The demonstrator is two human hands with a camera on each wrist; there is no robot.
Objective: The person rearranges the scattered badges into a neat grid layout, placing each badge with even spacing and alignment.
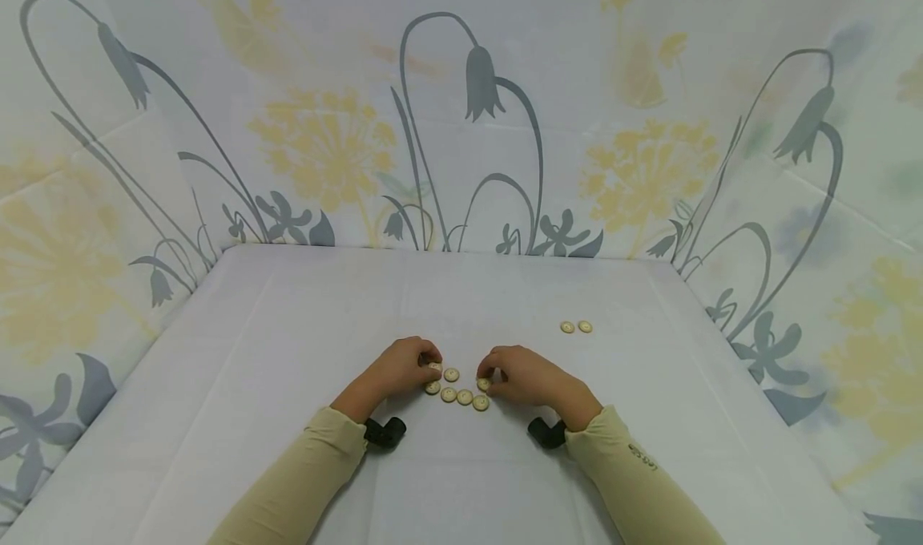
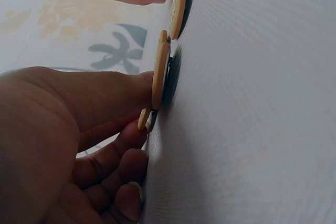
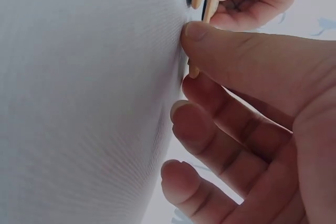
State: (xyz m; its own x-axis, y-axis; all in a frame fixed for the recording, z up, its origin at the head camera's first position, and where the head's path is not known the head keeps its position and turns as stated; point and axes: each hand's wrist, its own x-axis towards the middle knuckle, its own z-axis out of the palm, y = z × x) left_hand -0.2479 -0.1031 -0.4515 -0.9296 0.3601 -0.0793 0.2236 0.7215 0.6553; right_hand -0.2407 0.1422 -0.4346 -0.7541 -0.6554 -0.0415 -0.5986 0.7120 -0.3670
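Flowery cloth [image 1: 324, 144]: It went up at the back and at both sides, with gray droopy flowers and yellow puffy ones.
White table [image 1: 469, 489]: It was flat, with thin fold lines, and lay under both arms.
Light green sleeves [image 1: 288, 481]: They covered the person's arms down to the wrists.
Right hand [image 1: 530, 375]: Its thumb and a finger pinched one round piece [image 1: 484, 384], just behind the right end of a bent row.
Left hand [image 1: 402, 366]: It was apart from the other hand. Its thumb and a finger pinched another piece [image 1: 436, 366], behind the row's left end.
Black wrist things [image 1: 385, 433]: One stuck out from each wrist.
Bent row [image 1: 465, 397]: Four tan pieces lay side by side on the table.
Far pair [image 1: 585, 326]: Two more lay close together, farther back on the right.
Lone piece [image 1: 451, 374]: It sat between the hands, just behind the row.
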